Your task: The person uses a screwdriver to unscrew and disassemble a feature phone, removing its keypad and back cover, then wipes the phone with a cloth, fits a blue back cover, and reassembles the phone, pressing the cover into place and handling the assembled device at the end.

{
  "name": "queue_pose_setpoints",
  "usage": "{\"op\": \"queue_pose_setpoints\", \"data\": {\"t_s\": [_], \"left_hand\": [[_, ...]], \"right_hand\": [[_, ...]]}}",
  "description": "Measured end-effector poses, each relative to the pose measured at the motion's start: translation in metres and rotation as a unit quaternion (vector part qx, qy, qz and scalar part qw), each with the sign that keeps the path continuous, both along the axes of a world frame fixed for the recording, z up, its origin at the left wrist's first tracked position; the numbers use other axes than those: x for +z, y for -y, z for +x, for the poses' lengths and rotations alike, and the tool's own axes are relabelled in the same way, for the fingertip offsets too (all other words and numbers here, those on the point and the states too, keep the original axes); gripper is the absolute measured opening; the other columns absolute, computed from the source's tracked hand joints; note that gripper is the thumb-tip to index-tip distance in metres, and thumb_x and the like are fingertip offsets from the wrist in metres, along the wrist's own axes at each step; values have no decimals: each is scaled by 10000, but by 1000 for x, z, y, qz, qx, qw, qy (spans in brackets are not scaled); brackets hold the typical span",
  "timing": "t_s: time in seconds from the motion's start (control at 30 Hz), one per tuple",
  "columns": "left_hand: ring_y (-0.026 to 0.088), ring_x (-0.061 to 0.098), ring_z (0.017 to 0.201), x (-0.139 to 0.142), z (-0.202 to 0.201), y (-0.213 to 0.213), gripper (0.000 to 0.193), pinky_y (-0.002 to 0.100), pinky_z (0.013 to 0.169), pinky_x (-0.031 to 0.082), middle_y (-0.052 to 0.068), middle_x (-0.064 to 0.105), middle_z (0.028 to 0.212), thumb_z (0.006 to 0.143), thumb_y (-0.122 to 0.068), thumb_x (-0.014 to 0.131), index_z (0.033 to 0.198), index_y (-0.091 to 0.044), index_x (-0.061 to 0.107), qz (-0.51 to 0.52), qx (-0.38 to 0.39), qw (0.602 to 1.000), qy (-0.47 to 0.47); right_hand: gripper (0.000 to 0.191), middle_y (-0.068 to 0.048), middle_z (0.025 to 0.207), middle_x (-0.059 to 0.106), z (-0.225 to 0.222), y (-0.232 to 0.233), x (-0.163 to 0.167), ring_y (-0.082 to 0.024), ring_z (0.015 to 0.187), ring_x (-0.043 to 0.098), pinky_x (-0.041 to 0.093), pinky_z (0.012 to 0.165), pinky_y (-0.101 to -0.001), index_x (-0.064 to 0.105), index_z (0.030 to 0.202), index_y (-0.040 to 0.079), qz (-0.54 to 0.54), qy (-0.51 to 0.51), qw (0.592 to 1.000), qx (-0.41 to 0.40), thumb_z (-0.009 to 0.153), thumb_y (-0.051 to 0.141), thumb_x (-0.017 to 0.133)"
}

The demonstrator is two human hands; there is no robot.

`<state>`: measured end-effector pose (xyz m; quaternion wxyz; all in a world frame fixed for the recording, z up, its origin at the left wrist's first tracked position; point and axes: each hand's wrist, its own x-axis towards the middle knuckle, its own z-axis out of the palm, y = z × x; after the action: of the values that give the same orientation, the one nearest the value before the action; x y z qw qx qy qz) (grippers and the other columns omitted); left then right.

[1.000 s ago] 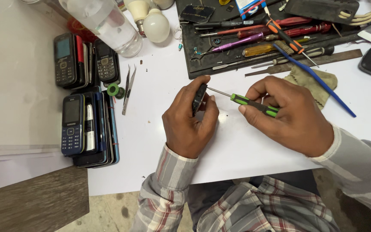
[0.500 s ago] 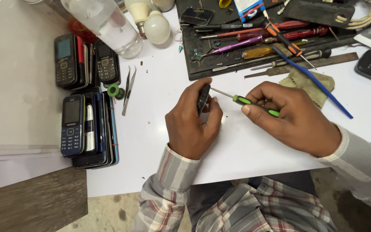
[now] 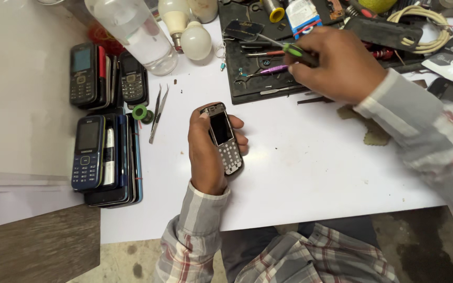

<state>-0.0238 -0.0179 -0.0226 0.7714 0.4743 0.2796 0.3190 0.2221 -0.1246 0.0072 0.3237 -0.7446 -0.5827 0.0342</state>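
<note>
Left hand [image 3: 208, 152] at frame centre, fingers curled around a small keypad phone [image 3: 223, 137], front cover off, above the white table [image 3: 315, 167]. Right hand [image 3: 336, 65], upper right, pinches a green-handled screwdriver [image 3: 289, 50] over the black tool mat [image 3: 247, 84]. Phone looks light, stiff, exposed screen fragile; best gripped by side edges.

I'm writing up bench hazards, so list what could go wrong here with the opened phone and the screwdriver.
1. The left hand alone holds the opened phone above the white table; it might slip.
2. The right hand carries the green-handled screwdriver over the crowded black tool mat; its tip could knock tools about.
</note>
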Motion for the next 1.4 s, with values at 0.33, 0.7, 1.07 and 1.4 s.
{"op": "queue_pose_setpoints", "data": {"t_s": [0.33, 0.7, 1.07, 1.4], "left_hand": [[184, 630, 594, -5, 1, 1, 398, 331, 514, 560, 121, 662, 858, 1038, -350, 321, 1095, -16, 530, -30, 49, 998, -24], [200, 648, 586, 0, -7, -2, 435, 339, 510, 576, 121, 683, 841, 1041, -385, 333, 1037, -18, 566, -84, 124, 989, 2], [201, 637, 544, 0, -10, -5, 509, 329, 516, 575, 127, 658, 710, 1022, -411, 294, 990, -14, 610, -111, 180, 977, -21], [194, 654, 610, -4, -7, -5, 495, 337, 530, 580, 125, 688, 857, 1015, -419, 322, 1066, -1, 582, -124, 170, 977, 37]], "right_hand": [[161, -139, 931, 686, -5, -67, -16, -316, 861, 662, 517, 758, -437, 783, 980, 75, -11, 54, 996, 65, 849, 165, 760], [221, -158, 978, 710, -29, -114, -13, -355, 921, 667, 520, 823, -469, 778, 1004, 60, -15, 50, 990, 129, 821, 184, 761], [149, -156, 811, 725, -93, -162, -12, -363, 777, 696, 533, 712, -505, 771, 898, 86, -90, 37, 989, 116, 796, 189, 739], [172, -158, 756, 695, -92, -163, -20, -339, 710, 687, 531, 658, -467, 762, 957, 41, -31, -3, 991, 128, 872, 188, 736]]}}
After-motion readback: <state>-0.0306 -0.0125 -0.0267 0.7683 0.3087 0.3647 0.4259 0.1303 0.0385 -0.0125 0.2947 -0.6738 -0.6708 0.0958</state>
